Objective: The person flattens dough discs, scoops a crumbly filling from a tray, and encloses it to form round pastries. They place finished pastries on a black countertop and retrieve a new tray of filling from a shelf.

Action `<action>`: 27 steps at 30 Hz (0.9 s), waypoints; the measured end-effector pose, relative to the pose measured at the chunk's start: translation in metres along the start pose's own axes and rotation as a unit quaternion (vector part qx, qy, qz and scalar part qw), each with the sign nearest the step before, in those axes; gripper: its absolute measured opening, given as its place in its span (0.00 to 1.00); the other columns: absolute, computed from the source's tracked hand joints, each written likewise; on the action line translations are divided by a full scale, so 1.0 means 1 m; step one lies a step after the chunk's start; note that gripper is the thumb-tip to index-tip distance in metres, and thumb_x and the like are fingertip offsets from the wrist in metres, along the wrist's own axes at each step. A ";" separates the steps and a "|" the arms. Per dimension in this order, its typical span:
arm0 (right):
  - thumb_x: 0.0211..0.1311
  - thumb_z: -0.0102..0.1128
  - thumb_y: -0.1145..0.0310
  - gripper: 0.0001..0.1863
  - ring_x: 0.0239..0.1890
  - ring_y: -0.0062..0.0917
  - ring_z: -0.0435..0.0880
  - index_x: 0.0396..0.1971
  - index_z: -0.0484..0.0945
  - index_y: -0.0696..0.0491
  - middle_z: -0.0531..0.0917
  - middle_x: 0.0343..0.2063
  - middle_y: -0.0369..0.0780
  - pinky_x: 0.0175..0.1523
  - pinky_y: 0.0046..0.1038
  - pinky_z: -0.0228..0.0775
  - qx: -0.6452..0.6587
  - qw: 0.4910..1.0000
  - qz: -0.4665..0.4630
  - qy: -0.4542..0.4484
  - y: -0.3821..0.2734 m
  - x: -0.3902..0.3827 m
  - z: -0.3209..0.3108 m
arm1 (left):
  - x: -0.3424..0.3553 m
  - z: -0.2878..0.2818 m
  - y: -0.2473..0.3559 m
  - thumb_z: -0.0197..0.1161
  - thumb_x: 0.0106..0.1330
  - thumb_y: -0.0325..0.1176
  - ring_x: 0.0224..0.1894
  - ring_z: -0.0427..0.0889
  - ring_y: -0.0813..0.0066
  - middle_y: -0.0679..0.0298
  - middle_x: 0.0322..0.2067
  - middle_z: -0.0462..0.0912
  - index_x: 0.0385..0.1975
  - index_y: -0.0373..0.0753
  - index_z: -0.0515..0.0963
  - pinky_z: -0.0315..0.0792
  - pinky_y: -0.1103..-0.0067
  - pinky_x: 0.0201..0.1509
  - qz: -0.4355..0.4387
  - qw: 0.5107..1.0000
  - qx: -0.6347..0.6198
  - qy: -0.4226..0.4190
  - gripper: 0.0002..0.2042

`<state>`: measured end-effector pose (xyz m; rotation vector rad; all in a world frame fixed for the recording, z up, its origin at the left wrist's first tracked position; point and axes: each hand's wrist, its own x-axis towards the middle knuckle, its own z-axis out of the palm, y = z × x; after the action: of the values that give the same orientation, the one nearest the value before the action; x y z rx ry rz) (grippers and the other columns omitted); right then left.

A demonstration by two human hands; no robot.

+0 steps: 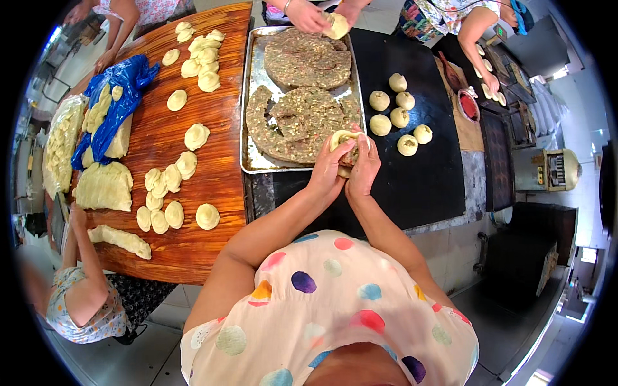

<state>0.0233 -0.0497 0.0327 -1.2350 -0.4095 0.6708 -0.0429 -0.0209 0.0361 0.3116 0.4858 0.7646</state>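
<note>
In the head view, the left hand (328,168) and right hand (364,168) are cupped around a filled dough piece (348,153) at the near right corner of the metal tray (257,77). The fingers curl up its sides and press toward each other with the piece between them; its top is open, with brown filling showing. Both palms wrapping it probably support the soft wall and hold the filling in.

The tray lies where the wooden tabletop (225,264) meets the black tabletop (431,186), its raised rim likely containing the loose filling slabs (308,61). That central spot puts them within reach of this person and of a co-worker's hands (308,15), which hold another dough piece (336,26) over the tray's far edge.

Seven pale dough balls (400,118) stand on the black tabletop, between the tray's right edge and that tabletop's right edge, perhaps grouped there as closed pieces. Left of the tray, flat dough rounds (207,217) lie on the wooden tabletop, some overlapping, apparently set close for picking up. Toward its left edge are a thick dough block (104,186) and a blue plastic sheet (125,83), possibly a cover against drying.
</note>
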 end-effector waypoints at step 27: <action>0.73 0.46 0.58 0.21 0.38 0.30 0.79 0.40 0.81 0.60 0.82 0.35 0.44 0.49 0.26 0.68 -0.297 0.934 -0.139 -0.141 0.010 -0.017 0.033 | 0.010 -0.046 0.004 0.47 0.71 0.57 0.36 0.72 0.80 0.67 0.37 0.77 0.40 0.38 0.77 0.68 0.80 0.43 0.076 0.957 0.222 0.171 0.25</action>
<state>-0.0125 -0.0353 0.0336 -1.6094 -1.0647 0.4905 -0.0636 -0.0069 -0.0043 0.6465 0.9743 0.8595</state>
